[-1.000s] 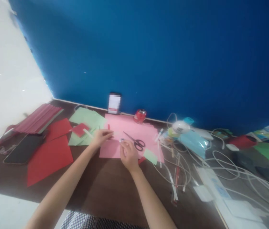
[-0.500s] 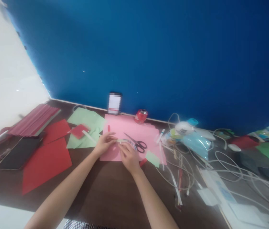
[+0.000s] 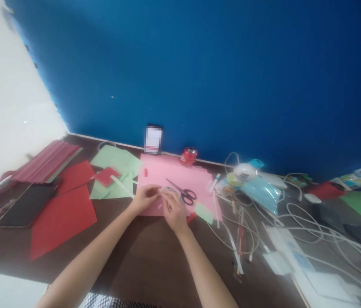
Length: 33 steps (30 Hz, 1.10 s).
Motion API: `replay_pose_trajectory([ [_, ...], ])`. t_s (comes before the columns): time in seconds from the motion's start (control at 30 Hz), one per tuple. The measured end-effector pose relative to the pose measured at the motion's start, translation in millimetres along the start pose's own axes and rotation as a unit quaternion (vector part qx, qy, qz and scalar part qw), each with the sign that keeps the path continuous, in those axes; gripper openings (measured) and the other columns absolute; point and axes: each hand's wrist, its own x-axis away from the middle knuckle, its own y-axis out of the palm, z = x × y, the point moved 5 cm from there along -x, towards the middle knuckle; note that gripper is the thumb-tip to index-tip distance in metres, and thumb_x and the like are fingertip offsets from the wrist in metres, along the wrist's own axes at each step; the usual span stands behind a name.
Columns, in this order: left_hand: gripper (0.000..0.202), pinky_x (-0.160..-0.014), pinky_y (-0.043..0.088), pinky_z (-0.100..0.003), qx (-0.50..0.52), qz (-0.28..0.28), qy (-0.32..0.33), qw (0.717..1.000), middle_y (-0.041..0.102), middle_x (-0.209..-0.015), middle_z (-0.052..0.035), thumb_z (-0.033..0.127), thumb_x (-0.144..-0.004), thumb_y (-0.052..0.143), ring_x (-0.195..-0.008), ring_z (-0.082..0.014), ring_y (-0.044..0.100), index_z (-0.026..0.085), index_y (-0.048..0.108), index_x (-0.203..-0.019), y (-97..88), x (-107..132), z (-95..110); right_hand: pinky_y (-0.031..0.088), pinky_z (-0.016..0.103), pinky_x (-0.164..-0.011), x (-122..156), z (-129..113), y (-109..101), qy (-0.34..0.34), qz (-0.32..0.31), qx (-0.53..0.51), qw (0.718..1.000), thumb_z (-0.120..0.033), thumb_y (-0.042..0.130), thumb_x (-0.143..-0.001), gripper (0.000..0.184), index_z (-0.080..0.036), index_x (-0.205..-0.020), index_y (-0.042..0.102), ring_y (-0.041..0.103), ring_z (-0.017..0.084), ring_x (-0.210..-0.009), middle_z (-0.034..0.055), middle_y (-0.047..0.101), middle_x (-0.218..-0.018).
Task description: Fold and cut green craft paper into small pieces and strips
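My left hand [image 3: 146, 198] and my right hand [image 3: 174, 210] meet over the near part of a pink paper sheet [image 3: 167, 164]. The fingertips of both are pinched together around something small that is too blurred to name. Just right of my right hand, dark-handled scissors [image 3: 185, 194] lie on the pink sheet, blades pointing up and left. A small red paper piece [image 3: 146, 172] lies on the same sheet. A pale green paper piece [image 3: 203, 212] sits at its lower right corner.
Green sheets [image 3: 116, 156], a red square [image 3: 107, 176] and red sheets [image 3: 65, 222] lie left, near a dark phone [image 3: 23, 205]. A lit phone [image 3: 153, 140] and red jar [image 3: 189, 157] stand at the wall. Cables [image 3: 324, 231] and a blue packet [image 3: 260, 192] clutter the right.
My left hand has shifted slightly down and right, its fingertips now closer to my right hand's. The scissors and papers stay in place.
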Motion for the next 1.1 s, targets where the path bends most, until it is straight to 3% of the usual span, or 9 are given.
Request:
replay_pose_trajectory([
  [0.1, 0.025, -0.073, 0.049, -0.030, 0.012, 0.006, -0.026, 1.000, 0.068, -0.083, -0.0081, 0.031, -0.068, 0.064, -0.074, -0.0169, 0.062, 0.013, 0.066, -0.086, 2.4, 2.4, 1.8, 0.050, 0.031, -0.075, -0.6, 0.8, -8.4, 0.024, 0.056, -0.014, 0.998, -0.014, 0.045, -0.082, 0.024, -0.019, -0.098, 0.062, 0.058, 0.017, -0.089, 0.0087, 0.061, -0.092],
  [0.27, 0.022, -0.065, 0.048, -0.027, 0.046, -0.004, -0.049, 0.998, 0.066, -0.065, -0.0055, 0.033, -0.070, 0.063, -0.060, -0.0141, 0.060, 0.011, 0.065, -0.071, 4.7, 4.4, 7.0, 0.051, 0.030, -0.072, -2.8, -1.7, -18.0, 0.056, 0.110, -0.045, 0.991, -0.014, 0.047, -0.081, 0.022, -0.019, -0.095, 0.063, 0.058, 0.016, -0.086, 0.0081, 0.060, -0.089],
  [0.37, 0.026, -0.063, 0.048, -0.027, 0.120, 0.036, -0.066, 0.990, 0.066, -0.062, -0.0041, 0.032, -0.068, 0.065, -0.060, -0.0144, 0.061, 0.011, 0.062, -0.083, 3.5, 4.3, 3.8, 0.050, 0.030, -0.072, -4.3, -3.4, -20.9, 0.064, 0.120, -0.056, 0.989, -0.014, 0.047, -0.081, 0.022, -0.018, -0.096, 0.063, 0.058, 0.016, -0.085, 0.0078, 0.059, -0.089],
  [0.47, 0.032, -0.065, 0.049, -0.029, 0.143, 0.053, -0.071, 0.986, 0.067, -0.068, -0.0055, 0.033, -0.067, 0.065, -0.063, -0.0161, 0.063, 0.011, 0.061, -0.090, 5.5, 4.4, 3.1, 0.050, 0.029, -0.072, -4.7, -3.9, -22.6, 0.064, 0.121, -0.046, 0.990, -0.014, 0.048, -0.081, 0.022, -0.019, -0.097, 0.063, 0.057, 0.016, -0.083, 0.0077, 0.059, -0.088],
  [0.7, 0.019, -0.071, 0.049, -0.029, 0.022, 0.076, -0.029, 0.996, 0.067, -0.077, -0.0069, 0.031, -0.066, 0.065, -0.076, -0.0183, 0.061, 0.014, 0.068, -0.074, -1.0, 3.6, 6.4, 0.050, 0.029, -0.072, -2.3, -4.6, -18.2, 0.030, 0.102, -0.007, 0.994, -0.014, 0.048, -0.080, 0.026, -0.019, -0.102, 0.061, 0.058, 0.016, -0.083, 0.0082, 0.060, -0.088],
  [0.9, 0.035, -0.063, 0.051, -0.027, 0.090, 0.085, -0.061, 0.990, 0.064, -0.074, -0.0038, 0.029, -0.064, 0.067, -0.066, -0.0141, 0.060, 0.013, 0.062, -0.096, -4.6, 3.4, -5.8, 0.049, 0.024, -0.059, 0.1, -6.6, -15.1, 0.035, 0.077, 0.008, 0.996, -0.015, 0.048, -0.081, 0.026, -0.018, -0.103, 0.061, 0.058, 0.013, -0.066, 0.0063, 0.061, -0.079],
  [1.1, 0.020, -0.062, 0.052, -0.026, 0.104, 0.091, -0.080, 0.987, 0.061, -0.073, -0.0018, 0.031, -0.065, 0.065, -0.064, -0.0129, 0.060, 0.014, 0.061, -0.074, -3.5, 6.5, -1.5, 0.050, 0.026, -0.063, 1.3, -7.3, -11.9, -0.016, 0.042, 0.071, 0.996, -0.017, 0.045, -0.083, 0.030, -0.017, -0.111, 0.057, 0.060, 0.015, -0.072, 0.0082, 0.064, -0.082],
])
